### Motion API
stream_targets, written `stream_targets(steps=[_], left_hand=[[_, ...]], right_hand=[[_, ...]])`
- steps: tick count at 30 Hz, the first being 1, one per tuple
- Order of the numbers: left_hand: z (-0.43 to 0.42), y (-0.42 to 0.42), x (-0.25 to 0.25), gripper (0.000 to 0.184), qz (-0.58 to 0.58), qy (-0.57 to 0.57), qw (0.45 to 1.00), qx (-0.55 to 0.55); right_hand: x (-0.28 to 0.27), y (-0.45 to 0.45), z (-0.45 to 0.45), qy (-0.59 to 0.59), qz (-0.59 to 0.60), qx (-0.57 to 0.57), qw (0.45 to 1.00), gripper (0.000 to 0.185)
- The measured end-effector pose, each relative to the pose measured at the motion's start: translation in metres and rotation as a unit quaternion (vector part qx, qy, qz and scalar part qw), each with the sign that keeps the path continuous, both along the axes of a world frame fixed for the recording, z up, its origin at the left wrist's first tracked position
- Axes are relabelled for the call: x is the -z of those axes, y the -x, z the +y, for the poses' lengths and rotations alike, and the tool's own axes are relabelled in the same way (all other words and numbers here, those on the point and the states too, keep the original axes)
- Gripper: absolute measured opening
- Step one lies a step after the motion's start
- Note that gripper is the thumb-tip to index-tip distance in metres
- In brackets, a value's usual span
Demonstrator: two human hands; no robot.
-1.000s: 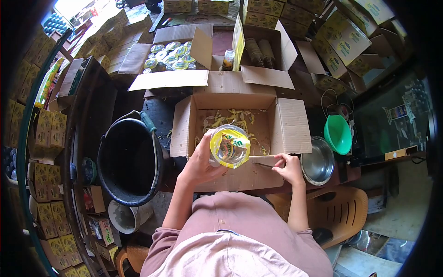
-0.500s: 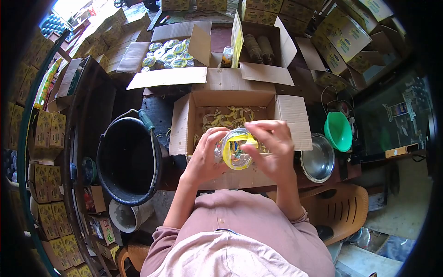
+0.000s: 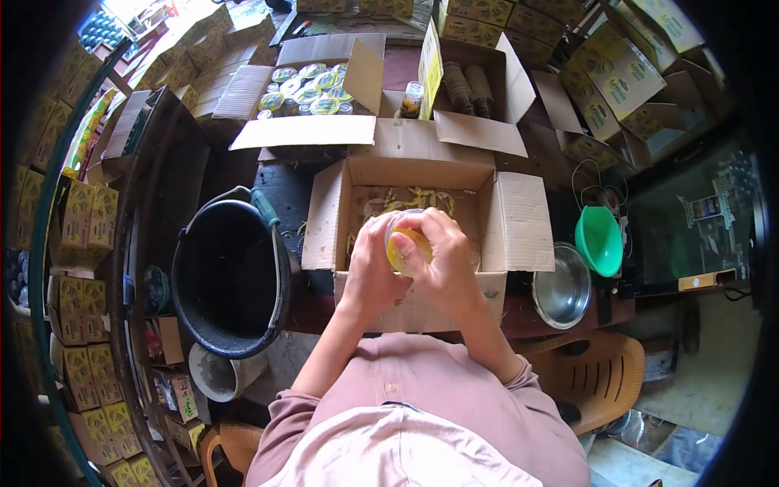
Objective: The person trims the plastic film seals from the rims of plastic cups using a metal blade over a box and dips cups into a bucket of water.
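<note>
The left hand (image 3: 369,264) wraps the cup (image 3: 395,257), between the palms; the right hand (image 3: 448,261) seems to pinch it, fingertips partly hidden. Over-squeezing could buckle it into the carton (image 3: 326,221) below.

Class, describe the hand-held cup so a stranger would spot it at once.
Find the open carton at the picture's centre. Over its near side, the left hand and right hand enclose a cup showing yellow; unlike cups packed in the farther box, it is held.

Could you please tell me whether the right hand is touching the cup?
Touching: the head view shows the right hand curled over the cup, its thumb lying across the yellow part.
</note>
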State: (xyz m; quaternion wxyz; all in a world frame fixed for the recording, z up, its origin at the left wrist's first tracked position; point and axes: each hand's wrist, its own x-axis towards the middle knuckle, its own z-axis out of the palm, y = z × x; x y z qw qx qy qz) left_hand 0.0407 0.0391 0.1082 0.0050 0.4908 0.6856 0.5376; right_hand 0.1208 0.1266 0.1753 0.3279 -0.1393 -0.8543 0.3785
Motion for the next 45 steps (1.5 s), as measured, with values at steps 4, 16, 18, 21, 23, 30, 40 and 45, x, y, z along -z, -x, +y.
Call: stream_targets(steps=[4,16,18,21,23,30,40,45], left_hand=[[0.007,0.000,-0.004,0.059,0.041,-0.020,0.998,-0.050],[0.018,0.011,0.029,0.052,-0.145,-0.041,0.988,0.037],[0.018,0.027,0.033,0.050,-0.038,-0.001,0.999,0.007],[0.023,0.037,0.031,0.049,-0.106,-0.031,0.994,-0.008],[0.021,0.043,0.034,0.050,-0.115,-0.031,0.993,-0.021],[0.021,0.049,0.034,0.051,-0.235,-0.025,0.971,0.029],[0.012,0.067,0.036,0.048,-0.205,0.017,0.979,-0.006],[0.010,0.053,0.023,0.054,-0.204,-0.015,0.978,0.049]], right_hand=[[0.009,0.011,-0.001,-0.095,-0.002,0.003,0.995,0.011],[0.038,0.022,0.002,-0.162,-0.035,-0.034,0.986,0.006],[0.040,0.022,-0.003,-0.179,-0.036,-0.054,0.982,0.005],[0.036,0.023,-0.001,-0.180,-0.070,-0.020,0.981,0.008],[0.035,0.021,-0.002,-0.208,-0.064,-0.040,0.975,0.008],[0.035,0.008,-0.001,-0.235,-0.056,-0.052,0.969,0.011],[0.025,-0.043,0.024,-0.207,-0.051,0.015,0.977,0.004],[0.034,-0.043,0.043,0.109,-0.041,0.073,0.990,0.017]])
